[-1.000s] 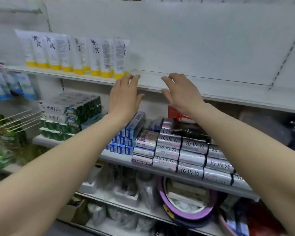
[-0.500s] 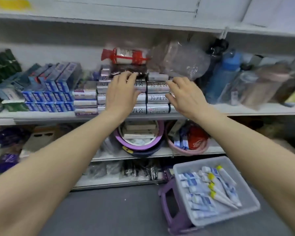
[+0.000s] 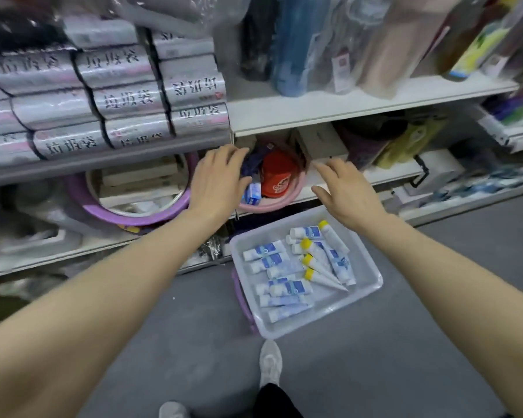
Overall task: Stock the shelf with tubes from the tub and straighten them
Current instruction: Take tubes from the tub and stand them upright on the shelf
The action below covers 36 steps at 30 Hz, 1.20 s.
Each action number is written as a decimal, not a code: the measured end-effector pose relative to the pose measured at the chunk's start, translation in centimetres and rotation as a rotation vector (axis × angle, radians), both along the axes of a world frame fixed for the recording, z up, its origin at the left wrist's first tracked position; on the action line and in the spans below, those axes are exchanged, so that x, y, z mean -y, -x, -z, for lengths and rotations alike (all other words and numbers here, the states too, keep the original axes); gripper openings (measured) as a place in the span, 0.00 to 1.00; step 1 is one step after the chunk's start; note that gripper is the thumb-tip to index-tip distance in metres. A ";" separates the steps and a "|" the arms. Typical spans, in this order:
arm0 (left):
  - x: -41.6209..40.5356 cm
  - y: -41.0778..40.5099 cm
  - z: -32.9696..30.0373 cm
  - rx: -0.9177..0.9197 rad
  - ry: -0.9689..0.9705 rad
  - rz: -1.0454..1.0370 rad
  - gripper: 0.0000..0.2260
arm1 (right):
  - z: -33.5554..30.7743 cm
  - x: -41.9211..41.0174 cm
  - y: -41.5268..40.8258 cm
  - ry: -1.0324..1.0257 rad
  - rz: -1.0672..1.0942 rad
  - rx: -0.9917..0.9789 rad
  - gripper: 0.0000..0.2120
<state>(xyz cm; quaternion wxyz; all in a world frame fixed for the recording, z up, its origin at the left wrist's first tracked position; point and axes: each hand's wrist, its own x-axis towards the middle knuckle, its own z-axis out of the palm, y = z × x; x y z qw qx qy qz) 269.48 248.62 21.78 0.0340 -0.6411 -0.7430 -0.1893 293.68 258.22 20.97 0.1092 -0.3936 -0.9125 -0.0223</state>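
Observation:
A clear plastic tub (image 3: 366,285) stands on a purple stool (image 3: 241,294) on the floor below the shelves. Several white tubes (image 3: 284,288) with blue labels lie loose in it, some with yellow caps (image 3: 306,243). My left hand (image 3: 216,182) hovers above and to the left of the tub, fingers spread, holding nothing. My right hand (image 3: 349,191) hovers just above the tub's far rim, also open and empty. Neither hand touches a tube. The shelf with upright tubes is out of view.
Silver rolls of bags (image 3: 127,98) fill the shelf at upper left. A purple basin (image 3: 133,212) and a pink basin (image 3: 272,203) with a red item sit on the lower shelf behind my hands. Bottles (image 3: 296,40) stand at upper right. My shoe (image 3: 271,362) is on the grey floor.
The view has dropped from the top shelf with upright tubes down to the floor. Both empty hands have come down from the shelf edge to just above the tub.

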 end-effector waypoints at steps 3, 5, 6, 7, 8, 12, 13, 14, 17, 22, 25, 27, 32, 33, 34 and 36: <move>-2.9 -3.4 4.5 0.019 0.051 0.067 0.24 | 4.7 -2.5 -3.8 0.116 0.085 0.005 0.22; -4.6 -5.5 7.7 0.035 0.090 0.104 0.23 | 8.0 -3.7 -6.0 0.206 0.140 0.018 0.22; -5.3 -6.5 9.2 0.039 0.116 0.123 0.23 | 9.7 -4.0 -7.1 0.244 0.165 0.027 0.22; -5.9 -7.5 10.8 0.041 0.145 0.140 0.24 | 11.4 -4.3 -8.0 0.284 0.187 0.038 0.22; -6.5 -8.4 12.3 0.045 0.177 0.156 0.24 | 13.1 -4.5 -8.9 0.326 0.214 0.052 0.22; -8.0 -11.6 18.4 0.073 0.322 0.237 0.25 | 19.1 -5.0 -11.7 0.506 0.326 0.092 0.23; -8.2 -12.2 19.9 0.081 0.348 0.260 0.24 | 20.5 -5.1 -12.2 0.543 0.342 0.098 0.22; -8.4 -12.7 21.4 0.086 0.366 0.288 0.23 | 21.8 -5.2 -12.6 0.575 0.357 0.102 0.22; -8.9 -14.2 25.5 0.073 0.411 0.384 0.21 | 25.5 -5.7 -13.3 0.629 0.361 0.102 0.20; -10.4 -16.0 31.4 0.049 0.477 0.483 0.20 | 31.1 -6.9 -12.9 0.666 0.336 0.149 0.24; -11.5 -16.8 34.3 -0.021 0.547 0.529 0.20 | 33.1 -7.3 -12.1 0.640 0.303 0.296 0.28; -12.2 -17.3 35.7 -0.072 0.589 0.548 0.24 | 33.7 -7.3 -11.5 0.603 0.310 0.374 0.28; -13.2 -18.0 37.5 -0.224 0.548 0.602 0.23 | 34.6 -7.2 -10.8 0.542 0.333 0.431 0.28; -13.2 -18.1 37.8 -0.264 0.545 0.612 0.24 | 35.0 -7.2 -10.8 0.563 0.347 0.400 0.26; -13.3 -18.3 37.9 -0.304 0.554 0.620 0.25 | 35.3 -7.2 -10.9 0.579 0.354 0.368 0.24; -13.4 -18.5 37.4 -0.389 0.579 0.626 0.26 | 35.6 -7.5 -11.0 0.608 0.353 0.307 0.22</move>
